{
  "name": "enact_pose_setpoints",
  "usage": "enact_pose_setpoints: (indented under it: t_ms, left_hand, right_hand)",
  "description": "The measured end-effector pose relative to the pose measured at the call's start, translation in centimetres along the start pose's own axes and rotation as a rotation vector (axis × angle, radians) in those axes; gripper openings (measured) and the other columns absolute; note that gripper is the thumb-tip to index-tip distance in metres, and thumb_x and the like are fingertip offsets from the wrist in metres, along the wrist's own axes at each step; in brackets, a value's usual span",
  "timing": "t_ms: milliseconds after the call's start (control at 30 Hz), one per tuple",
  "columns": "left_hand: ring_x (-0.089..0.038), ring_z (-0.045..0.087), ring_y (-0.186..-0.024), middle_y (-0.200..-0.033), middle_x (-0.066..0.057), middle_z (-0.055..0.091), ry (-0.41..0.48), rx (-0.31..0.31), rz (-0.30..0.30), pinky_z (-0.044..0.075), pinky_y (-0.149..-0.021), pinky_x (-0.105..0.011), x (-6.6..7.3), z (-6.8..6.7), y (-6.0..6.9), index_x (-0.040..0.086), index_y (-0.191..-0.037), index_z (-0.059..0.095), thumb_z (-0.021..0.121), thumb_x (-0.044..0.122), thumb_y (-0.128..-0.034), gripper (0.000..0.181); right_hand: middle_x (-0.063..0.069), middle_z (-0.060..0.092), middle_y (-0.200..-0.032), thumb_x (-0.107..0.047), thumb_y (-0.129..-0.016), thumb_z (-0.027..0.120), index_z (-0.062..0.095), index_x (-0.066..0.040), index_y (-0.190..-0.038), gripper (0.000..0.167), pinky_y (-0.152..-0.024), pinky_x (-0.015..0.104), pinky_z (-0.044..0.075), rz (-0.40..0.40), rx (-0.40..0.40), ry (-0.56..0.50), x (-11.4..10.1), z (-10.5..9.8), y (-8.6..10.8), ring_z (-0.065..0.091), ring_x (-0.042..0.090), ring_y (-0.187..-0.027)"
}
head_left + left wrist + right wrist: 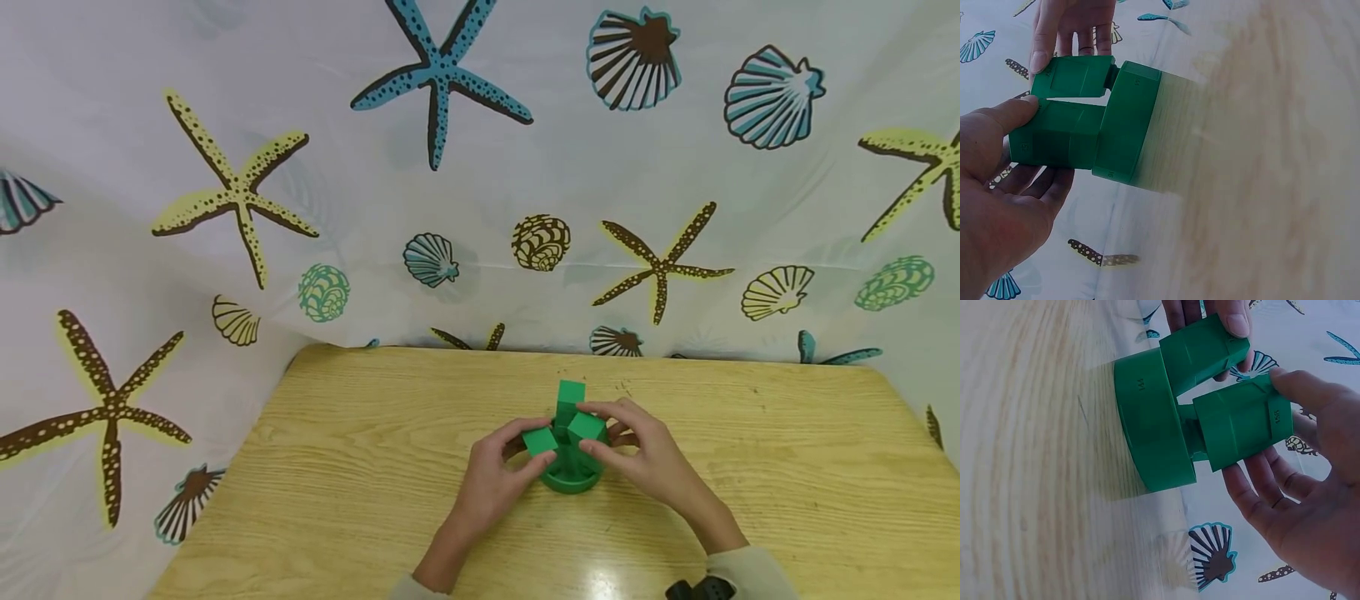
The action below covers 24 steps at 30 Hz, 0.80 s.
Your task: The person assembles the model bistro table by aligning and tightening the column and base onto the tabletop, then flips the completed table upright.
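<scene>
On the wooden table stands a green round base point(572, 482) with three green angular blocks on it. My left hand point(491, 477) pinches the left block point(539, 442) between thumb and fingers. The right block point(587, 427) is gripped by my right hand point(647, 450), thumb in front and fingers behind. A third block point(572, 392) rises at the back, touched by neither hand. In the right wrist view, a narrow neck shows between the right-hand block point(1244, 422) and the base point(1154, 422). The left wrist view shows the left-hand block point(1060, 134) close against the base point(1129, 122).
The light wooden table point(337, 467) extends on both sides of the base. Behind it and to the left hangs a white cloth point(480, 200) printed with starfish and shells. A dark wrist device point(701, 589) shows near the right sleeve.
</scene>
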<state>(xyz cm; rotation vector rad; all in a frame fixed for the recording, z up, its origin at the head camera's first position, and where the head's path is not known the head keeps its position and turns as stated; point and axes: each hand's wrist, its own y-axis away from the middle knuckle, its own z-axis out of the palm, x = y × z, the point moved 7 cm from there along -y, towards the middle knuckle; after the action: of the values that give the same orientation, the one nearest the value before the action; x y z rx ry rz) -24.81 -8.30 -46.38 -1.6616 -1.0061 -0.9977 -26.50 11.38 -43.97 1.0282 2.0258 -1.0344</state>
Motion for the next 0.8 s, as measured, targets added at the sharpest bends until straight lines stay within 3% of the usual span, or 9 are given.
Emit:
enact_pose_setpoints:
  t_ms: [267, 467, 800]
  left_hand:
    - [-0.021, 0.066, -0.119, -0.134, -0.012, 0.065, 0.001, -0.001, -0.005, 0.052, -0.102, -0.036, 0.0, 0.0, 0.0, 0.005, -0.135, 0.065, 0.075, 0.015, -0.0961, 0.041]
    - [-0.022, 0.066, -0.119, -0.134, -0.014, 0.065, 0.005, 0.004, 0.002, 0.053, -0.102, -0.038, 0.0, 0.0, 0.0, 0.004, -0.134, 0.065, 0.075, 0.017, -0.0961, 0.042]
    - [-0.021, 0.066, -0.118, -0.132, -0.011, 0.067, -0.003, 0.010, 0.003, 0.053, -0.101, -0.036, -0.1, 0.1, -0.1, 0.005, -0.134, 0.066, 0.075, 0.019, -0.0966, 0.041]
  right_hand:
    - [0.008, 0.067, -0.115, -0.017, -0.090, 0.081, 0.065, -0.010, -0.135, 0.049, -0.079, 0.030, 0.061, 0.073, 0.031, -0.030, 0.5, -0.4, 0.1, 0.068, 0.024, -0.095]
    - [0.011, 0.065, -0.132, -0.016, -0.093, 0.078, 0.062, -0.008, -0.140, 0.050, -0.085, 0.030, 0.060, 0.086, -0.003, -0.085, 0.8, -0.4, 0.5, 0.065, 0.033, -0.112]
    - [0.014, 0.065, -0.133, -0.008, -0.095, 0.075, 0.062, -0.005, -0.140, 0.047, -0.086, 0.031, 0.060, 0.088, 0.027, -0.077, 1.0, -1.2, 0.9, 0.065, 0.034, -0.117]
